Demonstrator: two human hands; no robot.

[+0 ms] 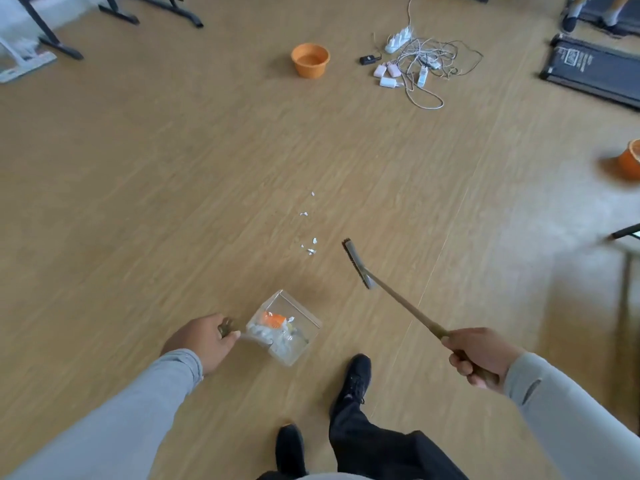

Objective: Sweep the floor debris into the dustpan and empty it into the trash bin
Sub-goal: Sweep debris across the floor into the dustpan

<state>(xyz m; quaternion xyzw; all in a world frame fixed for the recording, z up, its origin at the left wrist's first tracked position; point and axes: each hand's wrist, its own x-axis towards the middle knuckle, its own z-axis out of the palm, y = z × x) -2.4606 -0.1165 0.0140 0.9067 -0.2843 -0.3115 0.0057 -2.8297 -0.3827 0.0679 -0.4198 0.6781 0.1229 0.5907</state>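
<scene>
My left hand (202,341) grips the handle of a clear plastic dustpan (294,313) low over the wooden floor. White paper scraps and an orange piece lie inside it. My right hand (481,358) holds the wooden handle of a broom, whose grey head (356,263) is to the right of a trail of small white scraps (310,245). The scraps lie on the floor beyond the dustpan's open mouth. An orange bin (310,59) stands far ahead, upright and open.
A tangle of white cables and chargers (420,62) lies right of the bin. Black table legs (52,39) stand at the far left, a black treadmill (592,71) at the far right. A second orange container (630,166) sits at the right edge. My dark shoes (355,379) are below.
</scene>
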